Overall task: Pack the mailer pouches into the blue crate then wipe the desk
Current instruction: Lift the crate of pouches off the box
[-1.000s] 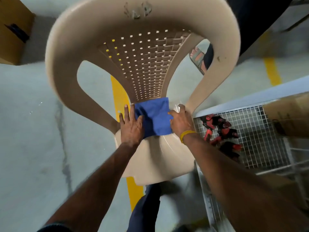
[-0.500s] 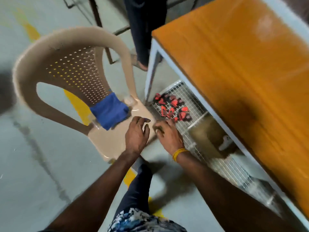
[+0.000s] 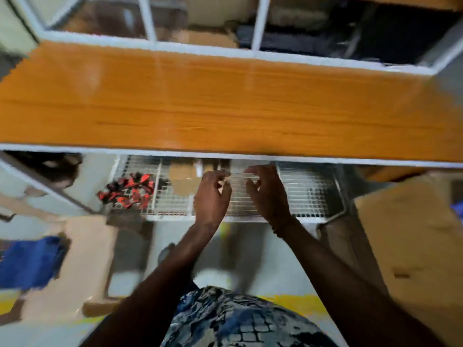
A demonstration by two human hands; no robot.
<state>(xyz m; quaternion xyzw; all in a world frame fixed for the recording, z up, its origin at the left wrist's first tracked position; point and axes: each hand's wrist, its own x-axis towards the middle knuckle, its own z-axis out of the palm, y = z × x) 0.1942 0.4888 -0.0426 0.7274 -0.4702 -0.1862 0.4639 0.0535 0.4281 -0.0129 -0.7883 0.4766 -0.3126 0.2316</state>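
Note:
The orange wooden desk [image 3: 225, 106] spans the view with nothing on its top. My left hand [image 3: 211, 196] and my right hand [image 3: 266, 194] hover side by side in front of its near edge, over the white wire shelf [image 3: 308, 194] below. Both hands have curled, parted fingers and hold nothing. A blue cloth [image 3: 30, 261] lies on the beige plastic chair [image 3: 85, 261] at the lower left, apart from both hands. No mailer pouches or blue crate are in view. The frame is blurred by motion.
A heap of red and black items [image 3: 127, 190] sits on the left of the wire shelf. A large cardboard box [image 3: 411, 241] stands at the right. Another person's foot [image 3: 22, 196] shows at the far left. A white frame [image 3: 150, 43] borders the desk's far edge.
My hands have let go of the blue cloth, which stays on the chair. The view has swung right from the chair to face the desk, and both hands moved over the wire shelf.

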